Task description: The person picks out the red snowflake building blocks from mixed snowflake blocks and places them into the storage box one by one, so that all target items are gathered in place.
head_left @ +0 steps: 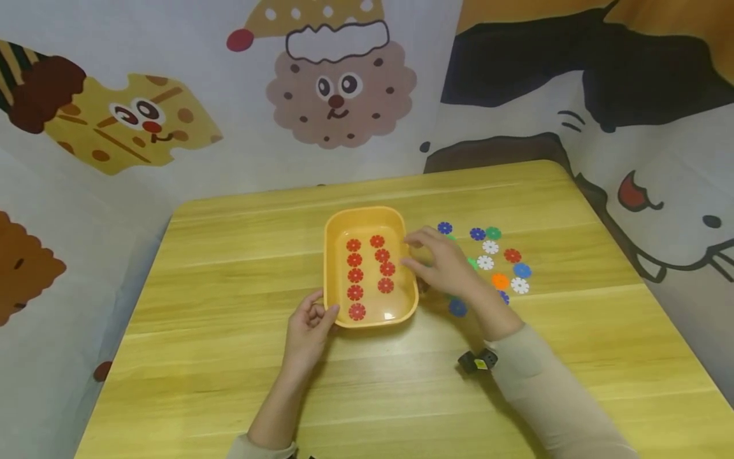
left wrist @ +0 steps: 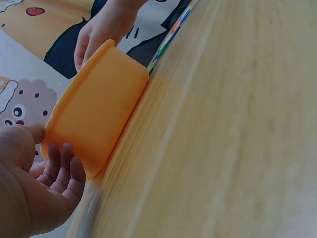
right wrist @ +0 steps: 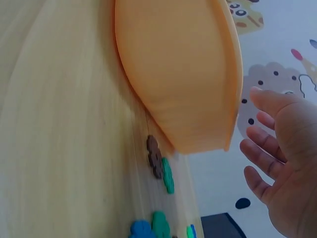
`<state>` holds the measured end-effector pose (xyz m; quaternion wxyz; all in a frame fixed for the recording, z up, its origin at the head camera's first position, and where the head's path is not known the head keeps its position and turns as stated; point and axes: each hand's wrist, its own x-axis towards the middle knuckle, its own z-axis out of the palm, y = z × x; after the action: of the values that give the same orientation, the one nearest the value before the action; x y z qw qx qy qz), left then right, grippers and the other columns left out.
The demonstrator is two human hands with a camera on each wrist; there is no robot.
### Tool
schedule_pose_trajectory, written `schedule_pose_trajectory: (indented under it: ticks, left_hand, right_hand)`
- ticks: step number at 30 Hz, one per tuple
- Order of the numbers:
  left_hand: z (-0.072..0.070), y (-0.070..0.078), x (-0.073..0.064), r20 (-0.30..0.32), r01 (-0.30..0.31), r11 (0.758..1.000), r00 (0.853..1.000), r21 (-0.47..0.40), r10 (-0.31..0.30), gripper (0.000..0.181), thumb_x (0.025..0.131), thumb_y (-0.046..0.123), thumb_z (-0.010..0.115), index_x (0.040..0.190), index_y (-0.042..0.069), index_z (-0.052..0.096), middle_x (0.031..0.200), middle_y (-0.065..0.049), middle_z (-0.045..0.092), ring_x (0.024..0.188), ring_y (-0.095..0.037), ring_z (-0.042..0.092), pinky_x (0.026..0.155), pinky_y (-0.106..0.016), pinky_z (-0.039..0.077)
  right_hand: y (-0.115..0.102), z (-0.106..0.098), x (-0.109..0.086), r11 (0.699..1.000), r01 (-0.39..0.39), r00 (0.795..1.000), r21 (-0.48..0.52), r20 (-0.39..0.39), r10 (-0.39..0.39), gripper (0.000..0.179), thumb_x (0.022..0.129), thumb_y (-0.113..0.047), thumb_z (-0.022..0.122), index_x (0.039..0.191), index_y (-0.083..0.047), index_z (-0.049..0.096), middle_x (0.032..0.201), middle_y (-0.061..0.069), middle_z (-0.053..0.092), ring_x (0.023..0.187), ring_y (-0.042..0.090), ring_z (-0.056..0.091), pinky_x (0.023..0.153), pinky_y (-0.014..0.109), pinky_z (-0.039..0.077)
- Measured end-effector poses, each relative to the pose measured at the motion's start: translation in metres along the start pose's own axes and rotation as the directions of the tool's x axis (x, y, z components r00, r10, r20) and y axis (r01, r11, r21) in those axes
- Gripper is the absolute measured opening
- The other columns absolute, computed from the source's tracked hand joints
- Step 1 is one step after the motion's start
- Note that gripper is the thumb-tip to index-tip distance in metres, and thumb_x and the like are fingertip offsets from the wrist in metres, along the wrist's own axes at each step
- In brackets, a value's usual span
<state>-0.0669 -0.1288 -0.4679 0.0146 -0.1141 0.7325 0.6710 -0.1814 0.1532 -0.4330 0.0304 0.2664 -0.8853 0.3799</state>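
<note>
A yellow-orange plastic tray [head_left: 369, 299] stands on the wooden table. Inside it, red snowflake discs [head_left: 355, 275] lie in two columns, the left one longer than the right. At the tray's near left corner my left hand [head_left: 306, 331] grips the rim, thumb on top and the other fingers curled against the outer wall. My right hand [head_left: 444, 264] hovers over the right rim with fingers loosely bent. In the right wrist view that hand [right wrist: 292, 153] is beside the tray wall [right wrist: 178, 74], holding nothing.
Right of the tray, loose snowflake discs in blue, white, green, orange and red are scattered, such as a white disc [head_left: 485, 262] and an orange disc [head_left: 500, 282]. A brown disc [right wrist: 154, 156] lies close to the tray. Cartoon-printed cloth [head_left: 229, 162] hangs behind the table.
</note>
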Motion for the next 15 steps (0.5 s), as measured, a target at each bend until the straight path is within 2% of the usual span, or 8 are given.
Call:
schedule_pose_trajectory:
  ticks: [7,15]
  left_hand:
    - [-0.001,-0.001,0.0,0.001,0.003,1.0,1.0,-0.008,-0.003,0.04,0.096,0.01,0.07,0.134,0.004,0.059,0.082,-0.008,0.062,0.069,-0.013,0.062,0.067,-0.022,0.058]
    - [0.0,-0.002,0.001,0.004,0.0,1.0,1.0,-0.011,0.001,0.04,0.096,0.01,0.071,0.134,0.005,0.059,0.082,-0.007,0.062,0.069,-0.013,0.062,0.066,-0.022,0.058]
  right_hand:
    - [0.012,-0.008,-0.01,0.998,-0.06,0.998,0.017,-0.005,0.06,0.044,0.094,-0.031,0.074,0.129,-0.007,0.063,0.119,0.012,0.065,0.111,0.027,0.059,0.096,0.052,0.052]
    - [0.034,-0.022,-0.021,0.998,-0.064,0.997,0.002,-0.037,0.064,0.039,0.095,-0.025,0.074,0.126,-0.004,0.064,0.115,0.015,0.066,0.106,0.028,0.059,0.094,0.053,0.051]
